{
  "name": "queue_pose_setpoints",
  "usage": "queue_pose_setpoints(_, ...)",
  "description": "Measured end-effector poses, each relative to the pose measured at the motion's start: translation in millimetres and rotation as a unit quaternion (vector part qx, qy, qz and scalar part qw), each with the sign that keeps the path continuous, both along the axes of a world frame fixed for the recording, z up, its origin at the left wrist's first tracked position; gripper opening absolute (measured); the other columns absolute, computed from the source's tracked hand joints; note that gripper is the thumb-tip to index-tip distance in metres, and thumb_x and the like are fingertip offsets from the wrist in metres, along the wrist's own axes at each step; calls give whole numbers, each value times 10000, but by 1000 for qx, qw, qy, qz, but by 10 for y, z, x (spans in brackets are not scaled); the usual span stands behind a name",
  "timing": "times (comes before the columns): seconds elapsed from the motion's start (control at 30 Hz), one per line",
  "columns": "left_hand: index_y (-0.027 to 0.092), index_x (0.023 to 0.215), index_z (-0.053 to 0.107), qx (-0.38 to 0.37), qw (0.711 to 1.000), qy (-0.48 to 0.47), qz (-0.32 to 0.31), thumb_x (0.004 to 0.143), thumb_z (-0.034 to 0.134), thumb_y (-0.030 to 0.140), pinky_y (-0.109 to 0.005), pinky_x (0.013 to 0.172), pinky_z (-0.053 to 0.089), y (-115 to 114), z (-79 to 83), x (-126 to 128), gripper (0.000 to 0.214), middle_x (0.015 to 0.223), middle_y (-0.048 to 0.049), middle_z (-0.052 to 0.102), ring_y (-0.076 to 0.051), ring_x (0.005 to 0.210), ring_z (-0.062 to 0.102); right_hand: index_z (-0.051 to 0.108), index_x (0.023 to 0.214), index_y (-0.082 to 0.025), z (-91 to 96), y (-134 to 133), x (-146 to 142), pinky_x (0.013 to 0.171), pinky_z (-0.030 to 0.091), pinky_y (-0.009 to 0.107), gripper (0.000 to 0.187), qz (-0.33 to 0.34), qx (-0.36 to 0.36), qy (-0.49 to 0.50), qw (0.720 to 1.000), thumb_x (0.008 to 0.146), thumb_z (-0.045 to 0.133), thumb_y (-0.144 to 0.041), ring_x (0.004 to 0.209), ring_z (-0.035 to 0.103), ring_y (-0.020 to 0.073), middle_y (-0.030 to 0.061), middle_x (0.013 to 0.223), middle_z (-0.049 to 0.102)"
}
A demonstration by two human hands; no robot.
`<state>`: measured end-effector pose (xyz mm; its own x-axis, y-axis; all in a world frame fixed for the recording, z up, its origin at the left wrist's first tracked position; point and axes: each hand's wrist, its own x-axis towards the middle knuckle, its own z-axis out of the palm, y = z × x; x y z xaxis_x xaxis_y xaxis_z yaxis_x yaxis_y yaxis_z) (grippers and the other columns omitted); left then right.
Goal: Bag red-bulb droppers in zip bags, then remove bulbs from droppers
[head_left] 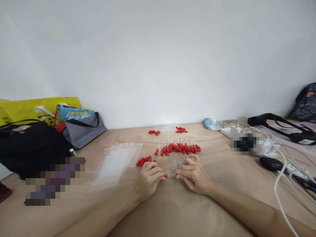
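My left hand (149,178) is closed in a pinch on a red rubber bulb (165,176). My right hand (195,176) pinches the thin clear dropper tube (171,175), which lies level between the hands and meets the bulb. Just beyond my fingers, loose clear tubes (175,160) lie side by side. A small heap of red bulbs (143,161) sits behind my left hand, partly hidden by it. Farther back is a row of droppers (181,148), their red bulbs toward me and their clear tubes pointing at the wall.
Clear plastic bags (113,164) lie flat at left. More red bulbs (154,132) and tubes rest near the wall. Bags, including a striped one (85,131), stand far left. At right are white cables (277,184), a black mouse (271,163), a headset (283,128) and blue crumpled packaging (211,124).
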<state>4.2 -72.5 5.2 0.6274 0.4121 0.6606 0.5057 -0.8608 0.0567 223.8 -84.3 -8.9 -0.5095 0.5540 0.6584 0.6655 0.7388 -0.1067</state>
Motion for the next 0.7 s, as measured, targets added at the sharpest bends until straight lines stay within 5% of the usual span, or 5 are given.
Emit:
queue_pose_setpoints(0.2,190,832,612,-52,992,-104,49,843,441,205,-284,720,459,36,58,-133,172,812,-43,632,-152,777,558,651,855,-249,-63,75,158,754,282,346,224,-98,-20,98,990,843,434,-307,635,476,135,-12,560,571)
queue_pose_setpoints(0.47,173,936,603,-212,922,-178,272,728,476,260,-253,625,477,424,343,-456,259,774,-25,550,-140,674,550,592,900,-207,-94,178,134,712,280,309,207,-172,-41,139,974,827,402,-242,675,543,132,-4,716,643)
queue_pose_setpoints(0.7,161,814,565,-274,901,-170,291,667,536,398,-247,579,447,541,167,-562,280,638,7,580,-139,595,549,583,717,-208,-82,224,71,762,245,328,157,-192,9,93,977,784,441,-196,679,524,140,-7,665,634)
